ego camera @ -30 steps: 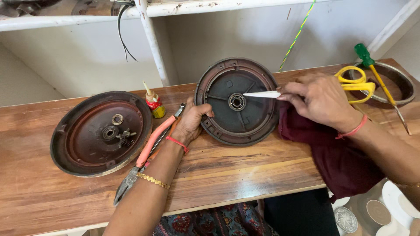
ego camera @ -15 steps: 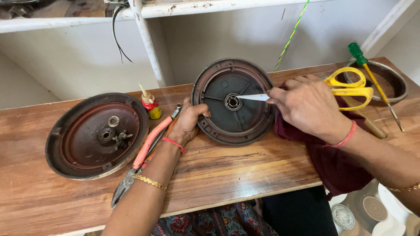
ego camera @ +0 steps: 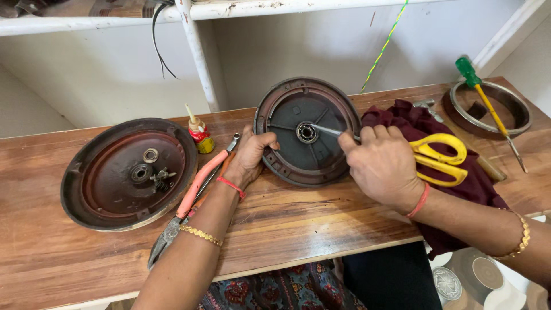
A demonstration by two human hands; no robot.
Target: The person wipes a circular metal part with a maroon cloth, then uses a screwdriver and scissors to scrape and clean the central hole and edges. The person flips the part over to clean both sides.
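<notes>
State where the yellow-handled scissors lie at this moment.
In the head view, the yellow-handled scissors lie on the crumpled maroon cloth at the right of the wooden bench, just beyond the right hand and left of the green-handled screwdriver.

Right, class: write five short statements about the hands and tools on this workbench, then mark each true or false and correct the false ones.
1. The left hand grips the rim of the dark round cover. True.
2. The right hand holds a thin pointed tool toward the cover's centre bearing. True.
3. The yellow scissors lie inside the metal ring. False: they rest on the maroon cloth; the green-handled screwdriver lies across the metal ring.
4. The red-handled pliers are held in the left hand. False: they lie on the wooden bench beside the left forearm.
5. A small glue bottle stands between the two round covers. True.
</notes>
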